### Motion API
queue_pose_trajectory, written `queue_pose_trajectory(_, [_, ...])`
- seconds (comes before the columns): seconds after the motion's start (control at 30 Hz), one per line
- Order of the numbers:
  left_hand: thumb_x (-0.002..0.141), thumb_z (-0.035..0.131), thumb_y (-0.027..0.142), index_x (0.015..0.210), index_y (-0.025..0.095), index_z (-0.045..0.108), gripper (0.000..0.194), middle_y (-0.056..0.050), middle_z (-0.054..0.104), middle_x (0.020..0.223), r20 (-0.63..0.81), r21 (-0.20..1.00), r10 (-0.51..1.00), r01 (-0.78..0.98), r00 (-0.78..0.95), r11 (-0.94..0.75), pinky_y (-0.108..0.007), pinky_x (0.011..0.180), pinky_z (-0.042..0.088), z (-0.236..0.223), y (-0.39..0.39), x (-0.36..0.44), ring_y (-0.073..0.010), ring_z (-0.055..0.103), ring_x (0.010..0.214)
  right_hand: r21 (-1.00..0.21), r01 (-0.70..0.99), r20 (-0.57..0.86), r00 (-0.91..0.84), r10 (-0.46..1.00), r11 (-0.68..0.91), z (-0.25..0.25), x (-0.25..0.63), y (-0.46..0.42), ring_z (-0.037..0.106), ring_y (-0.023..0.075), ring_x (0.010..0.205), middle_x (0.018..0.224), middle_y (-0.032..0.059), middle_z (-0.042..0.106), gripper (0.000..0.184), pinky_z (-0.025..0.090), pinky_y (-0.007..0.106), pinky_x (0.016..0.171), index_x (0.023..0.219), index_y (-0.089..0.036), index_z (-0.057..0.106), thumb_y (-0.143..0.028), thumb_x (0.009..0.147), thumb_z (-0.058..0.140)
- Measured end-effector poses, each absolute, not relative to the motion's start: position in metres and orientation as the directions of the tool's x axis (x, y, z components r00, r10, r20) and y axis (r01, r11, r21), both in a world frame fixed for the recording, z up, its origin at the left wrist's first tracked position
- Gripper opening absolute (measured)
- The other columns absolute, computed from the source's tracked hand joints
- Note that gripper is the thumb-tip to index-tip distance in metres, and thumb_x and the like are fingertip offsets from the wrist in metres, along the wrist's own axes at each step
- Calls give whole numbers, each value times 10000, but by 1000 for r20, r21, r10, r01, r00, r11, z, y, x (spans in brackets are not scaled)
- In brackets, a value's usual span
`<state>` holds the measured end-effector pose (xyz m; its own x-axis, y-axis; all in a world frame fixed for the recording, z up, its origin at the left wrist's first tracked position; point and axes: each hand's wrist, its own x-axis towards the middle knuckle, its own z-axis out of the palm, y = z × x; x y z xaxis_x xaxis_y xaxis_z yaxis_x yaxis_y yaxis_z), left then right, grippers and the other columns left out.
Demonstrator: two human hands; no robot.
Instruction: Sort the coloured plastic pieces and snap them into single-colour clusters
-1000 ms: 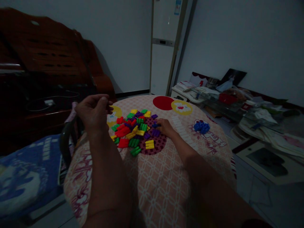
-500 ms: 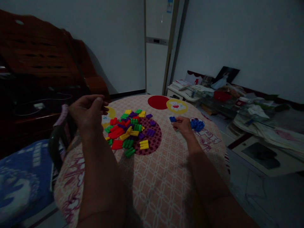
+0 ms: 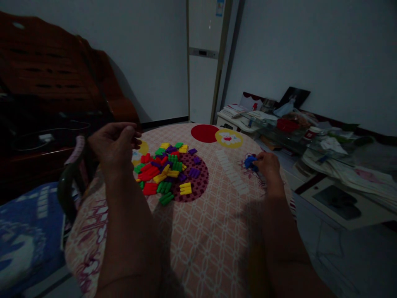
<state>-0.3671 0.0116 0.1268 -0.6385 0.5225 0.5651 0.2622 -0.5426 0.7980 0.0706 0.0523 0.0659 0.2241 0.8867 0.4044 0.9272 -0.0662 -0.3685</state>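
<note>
My right hand (image 3: 269,163) is over the right side of the round table, fingers pinched at a small pile of blue toy building blocks (image 3: 249,162). A blue block seems to be between the fingertips, though it merges with the pile behind it. My left hand (image 3: 116,140) hangs above the table's left side, fingers curled in and thumb against them, with nothing visible in it. To its right lies a mixed heap of ribbed toy blocks: red ones (image 3: 150,189), yellow ones (image 3: 185,188), green ones (image 3: 166,198) and purple ones (image 3: 194,173).
A patterned cloth (image 3: 198,240) covers the table. A chair with a blue cushion (image 3: 27,231) stands at the left, before a wooden bench (image 3: 46,74). A cluttered glass-topped cabinet (image 3: 279,128) runs along the right wall. A tall white unit (image 3: 203,82) stands in the corner.
My right hand has moved right with a blue block, from the middle of the table to the blue pile. The left hand has stayed nearly still. The view has shifted slightly.
</note>
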Motion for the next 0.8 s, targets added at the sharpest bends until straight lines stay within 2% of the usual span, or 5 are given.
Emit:
queue_pose_trajectory(0.1, [673, 628, 174, 810, 88, 728, 191, 29, 633, 561, 566, 796, 515, 264, -644, -545, -144, 365, 395, 127, 12, -368, -55, 528, 411, -255, 953, 377, 252, 891, -161, 69, 71, 46, 689, 237, 902, 911, 80, 758, 188, 488, 312, 777, 856, -198, 767, -134, 715, 661])
queue_pose_trajectory(0.4, [696, 621, 183, 831, 98, 726, 191, 30, 645, 592, 576, 798, 536, 282, -617, -533, -143, 375, 392, 127, 8, -364, -48, 521, 419, -132, 987, 373, 139, 917, -96, 46, 71, 50, 663, 227, 1015, 1054, 89, 757, 348, 458, 292, 879, 1007, -199, 784, -97, 760, 559])
queue_pose_trajectory(0.63, [691, 607, 172, 806, 94, 723, 181, 32, 637, 579, 582, 794, 538, 283, -610, -538, -143, 368, 388, 127, 9, -360, -49, 524, 416, -141, 989, 385, 99, 918, -47, 41, 73, 52, 677, 233, 992, 1021, 100, 765, 331, 462, 304, 893, 975, -176, 785, -89, 761, 549])
queue_pose_trajectory(0.8, [689, 617, 181, 814, 85, 723, 189, 29, 637, 578, 571, 798, 536, 269, -622, -539, -142, 368, 389, 128, 10, -362, -49, 525, 417, -233, 971, 407, 137, 903, -43, 51, 67, 51, 692, 228, 935, 950, 89, 775, 287, 470, 292, 835, 924, -191, 799, -146, 785, 552])
